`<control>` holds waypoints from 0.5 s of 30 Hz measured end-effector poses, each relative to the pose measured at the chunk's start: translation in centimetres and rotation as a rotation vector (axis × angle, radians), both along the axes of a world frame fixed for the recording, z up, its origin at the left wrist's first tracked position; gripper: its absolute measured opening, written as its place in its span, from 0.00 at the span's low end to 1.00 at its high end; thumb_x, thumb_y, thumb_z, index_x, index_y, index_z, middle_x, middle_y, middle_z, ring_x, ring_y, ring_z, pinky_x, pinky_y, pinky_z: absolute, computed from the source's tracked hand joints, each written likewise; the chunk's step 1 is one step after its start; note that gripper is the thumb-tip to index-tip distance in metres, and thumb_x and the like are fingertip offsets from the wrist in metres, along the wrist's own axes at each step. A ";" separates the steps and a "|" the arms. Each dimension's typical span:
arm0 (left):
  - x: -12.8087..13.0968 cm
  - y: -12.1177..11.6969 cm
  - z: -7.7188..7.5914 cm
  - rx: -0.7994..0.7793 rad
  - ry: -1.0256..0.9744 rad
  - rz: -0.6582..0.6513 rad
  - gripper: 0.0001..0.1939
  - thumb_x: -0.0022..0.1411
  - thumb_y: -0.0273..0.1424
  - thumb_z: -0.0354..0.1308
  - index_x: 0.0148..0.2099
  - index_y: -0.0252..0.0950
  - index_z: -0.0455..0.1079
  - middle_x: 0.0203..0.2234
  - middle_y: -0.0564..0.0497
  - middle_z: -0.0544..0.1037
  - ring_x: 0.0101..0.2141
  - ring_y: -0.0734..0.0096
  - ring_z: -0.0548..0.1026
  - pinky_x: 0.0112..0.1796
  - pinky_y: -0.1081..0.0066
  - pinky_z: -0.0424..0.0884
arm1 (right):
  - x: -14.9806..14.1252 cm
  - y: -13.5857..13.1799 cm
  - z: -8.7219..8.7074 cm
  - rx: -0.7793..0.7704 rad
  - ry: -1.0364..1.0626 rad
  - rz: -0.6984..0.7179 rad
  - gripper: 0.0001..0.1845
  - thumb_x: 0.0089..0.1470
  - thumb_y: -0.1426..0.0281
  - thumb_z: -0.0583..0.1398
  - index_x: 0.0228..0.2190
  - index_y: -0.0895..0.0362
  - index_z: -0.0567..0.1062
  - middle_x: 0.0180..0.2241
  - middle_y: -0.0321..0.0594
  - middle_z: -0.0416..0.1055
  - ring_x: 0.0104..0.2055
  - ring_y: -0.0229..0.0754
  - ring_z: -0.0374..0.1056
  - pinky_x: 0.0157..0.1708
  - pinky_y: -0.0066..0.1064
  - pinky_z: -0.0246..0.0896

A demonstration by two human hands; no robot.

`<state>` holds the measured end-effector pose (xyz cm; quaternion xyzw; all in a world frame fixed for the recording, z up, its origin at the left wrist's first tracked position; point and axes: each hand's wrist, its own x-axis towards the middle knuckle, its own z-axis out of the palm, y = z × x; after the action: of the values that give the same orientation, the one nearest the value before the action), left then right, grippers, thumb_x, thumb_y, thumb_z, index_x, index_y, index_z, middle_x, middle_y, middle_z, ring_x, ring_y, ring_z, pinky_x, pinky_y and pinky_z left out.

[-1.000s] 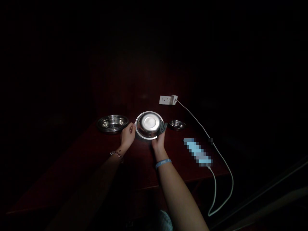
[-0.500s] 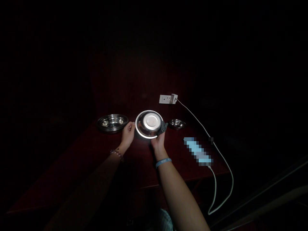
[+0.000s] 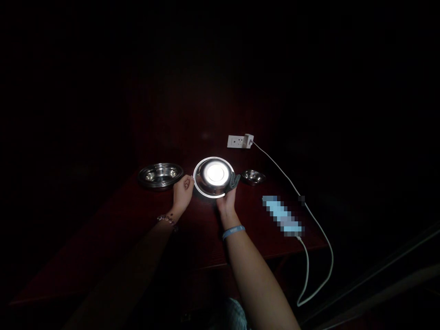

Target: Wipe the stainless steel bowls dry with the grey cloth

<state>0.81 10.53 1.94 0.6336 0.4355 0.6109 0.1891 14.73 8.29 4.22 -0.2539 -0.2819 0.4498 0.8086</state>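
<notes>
A shiny steel bowl (image 3: 206, 183) is held up over the table, its underside turned toward me and its flat base glaring with light. My left hand (image 3: 183, 192) is closed, pinching the bowl's left rim between thumb and finger. At the lower right of the bowl, my right hand (image 3: 227, 204) presses a dark grey-green cloth (image 3: 233, 182) against the bowl's edge. The cloth hides some of its fingers.
Several nested steel bowls (image 3: 161, 175) stand on the dark red table (image 3: 202, 233) to the left. A smaller steel bowl (image 3: 253, 177) sits at right. A blurred-out phone (image 3: 282, 215) lies nearer, its white cable (image 3: 275, 162) running to a wall socket (image 3: 236, 141).
The bowl has tipped slightly, so its base now reflects a much brighter glare. Both hands keep nearly the same places, the left shifting very slightly.
</notes>
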 end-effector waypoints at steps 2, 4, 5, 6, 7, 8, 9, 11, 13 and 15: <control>-0.1 -0.1 0.0 0.017 0.027 0.011 0.15 0.64 0.36 0.49 0.25 0.38 0.60 0.17 0.58 0.59 0.22 0.75 0.57 0.26 0.72 0.51 | 0.1 0.1 -0.2 0.001 -0.012 -0.011 0.22 0.59 0.55 0.54 0.48 0.55 0.73 0.52 0.43 0.76 0.61 0.43 0.67 0.62 0.45 0.61; -0.2 -0.2 0.1 0.035 0.054 0.028 0.15 0.64 0.35 0.50 0.25 0.38 0.60 0.16 0.58 0.59 0.22 0.75 0.57 0.26 0.72 0.51 | 0.2 0.2 -0.3 -0.001 -0.024 -0.013 0.21 0.59 0.56 0.55 0.48 0.55 0.73 0.52 0.43 0.76 0.61 0.43 0.67 0.62 0.45 0.62; -0.2 -0.2 0.1 0.047 0.067 0.035 0.15 0.64 0.35 0.50 0.25 0.38 0.60 0.16 0.58 0.58 0.21 0.75 0.57 0.26 0.72 0.51 | 0.2 0.2 -0.4 -0.001 -0.025 -0.018 0.21 0.59 0.57 0.55 0.49 0.55 0.73 0.53 0.43 0.76 0.61 0.43 0.66 0.62 0.45 0.62; -0.2 -0.2 0.1 0.058 0.077 0.041 0.15 0.64 0.35 0.50 0.25 0.38 0.59 0.16 0.58 0.58 0.21 0.76 0.57 0.26 0.72 0.50 | 0.3 0.3 -0.5 -0.001 -0.021 -0.024 0.21 0.59 0.57 0.55 0.49 0.54 0.73 0.53 0.43 0.76 0.62 0.43 0.66 0.62 0.45 0.62; -0.2 -0.3 0.1 0.067 0.086 0.044 0.15 0.64 0.34 0.50 0.24 0.38 0.58 0.16 0.58 0.57 0.21 0.76 0.56 0.26 0.71 0.50 | 0.3 0.4 -0.6 0.000 -0.015 -0.029 0.21 0.59 0.57 0.55 0.49 0.55 0.72 0.52 0.43 0.76 0.62 0.42 0.66 0.62 0.44 0.62; -0.2 -0.3 0.1 0.074 0.097 0.043 0.15 0.64 0.34 0.50 0.24 0.38 0.58 0.15 0.59 0.57 0.21 0.76 0.56 0.26 0.71 0.50 | 0.4 0.5 -0.7 0.001 -0.004 -0.032 0.22 0.59 0.57 0.55 0.49 0.55 0.72 0.52 0.43 0.76 0.62 0.42 0.66 0.62 0.44 0.62; -0.2 -0.4 0.1 0.079 0.110 0.036 0.16 0.64 0.34 0.50 0.24 0.38 0.57 0.15 0.59 0.56 0.20 0.76 0.55 0.26 0.71 0.50 | 0.5 0.7 -0.8 0.002 0.011 -0.035 0.22 0.60 0.56 0.54 0.50 0.55 0.72 0.52 0.43 0.76 0.61 0.42 0.67 0.62 0.44 0.62; 0.0 -0.5 0.0 0.083 0.138 0.011 0.15 0.64 0.34 0.51 0.24 0.38 0.57 0.15 0.59 0.56 0.20 0.77 0.55 0.26 0.71 0.49 | 0.7 1.0 -1.0 0.004 0.049 -0.032 0.23 0.61 0.56 0.52 0.50 0.56 0.72 0.50 0.44 0.77 0.60 0.42 0.68 0.62 0.45 0.62; 0.1 -0.6 0.0 0.082 0.152 -0.015 0.15 0.65 0.34 0.50 0.25 0.38 0.58 0.16 0.59 0.57 0.20 0.77 0.55 0.26 0.71 0.49 | 0.9 1.4 -1.3 -0.005 0.084 -0.032 0.23 0.62 0.57 0.50 0.49 0.57 0.73 0.49 0.45 0.77 0.59 0.42 0.69 0.62 0.44 0.61; 0.2 -0.6 0.0 0.082 0.144 -0.029 0.15 0.65 0.34 0.50 0.25 0.38 0.57 0.16 0.59 0.56 0.20 0.77 0.55 0.26 0.72 0.49 | 1.1 1.7 -1.6 -0.016 0.091 -0.040 0.22 0.62 0.58 0.50 0.48 0.57 0.73 0.49 0.45 0.77 0.58 0.42 0.70 0.62 0.43 0.61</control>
<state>1.04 9.94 1.92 0.6893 0.4134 0.5781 0.1401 15.86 9.95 2.65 -0.2451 -0.2361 0.4470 0.8273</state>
